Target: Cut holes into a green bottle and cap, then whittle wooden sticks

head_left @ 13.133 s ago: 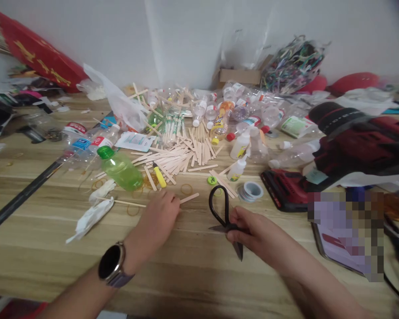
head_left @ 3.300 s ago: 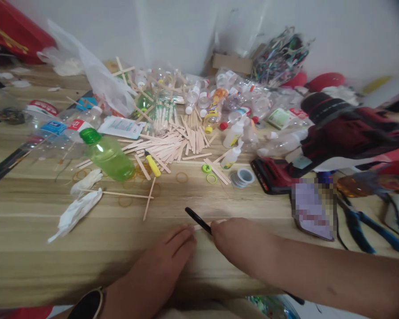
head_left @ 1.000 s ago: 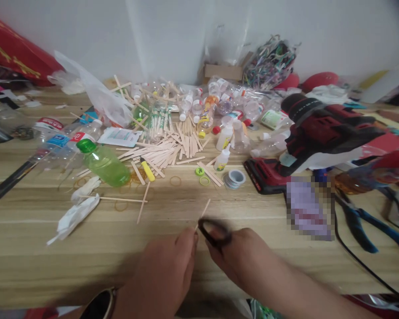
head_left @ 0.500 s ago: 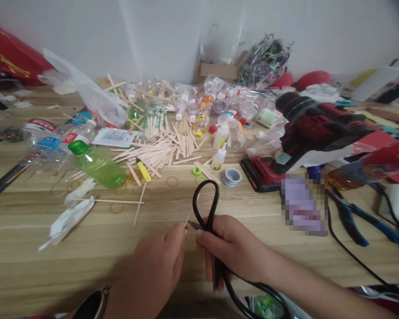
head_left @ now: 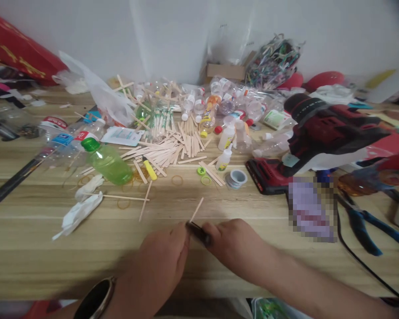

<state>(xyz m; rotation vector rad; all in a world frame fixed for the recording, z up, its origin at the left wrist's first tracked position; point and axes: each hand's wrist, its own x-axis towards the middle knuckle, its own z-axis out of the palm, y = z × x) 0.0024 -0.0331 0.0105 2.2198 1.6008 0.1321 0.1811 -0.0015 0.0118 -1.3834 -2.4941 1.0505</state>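
Note:
Over the near part of the table, my left hand (head_left: 164, 254) is closed in a pinch around a thin wooden stick (head_left: 197, 209), whose pale end slants up and right past the fingertips. My right hand (head_left: 236, 248) is wrapped around black-handled scissors (head_left: 200, 234). Seen nearly end-on, the scissors point left, and their tip meets the stick at my left fingers. Whether the blades are closed on the wood I cannot tell; the handle loops are hidden by my right hand. Beyond the hands, two thin sticks lie crossed, one of them upright in view (head_left: 145, 201).
A red and black cordless drill (head_left: 319, 137) stands at right, near blue-handled pliers (head_left: 362, 226). Further back lie piled craft sticks (head_left: 166, 153), a green bottle (head_left: 109, 166), a glue bottle (head_left: 224, 158), a wire spool (head_left: 236, 178), a yellow cutter (head_left: 149, 169) and crumpled tissue (head_left: 80, 215).
The scissors have turned from upright, loops showing, to lying nearly end-on across to my left fingers. More of the stick now shows above the fingers. The whole view has shifted slightly.

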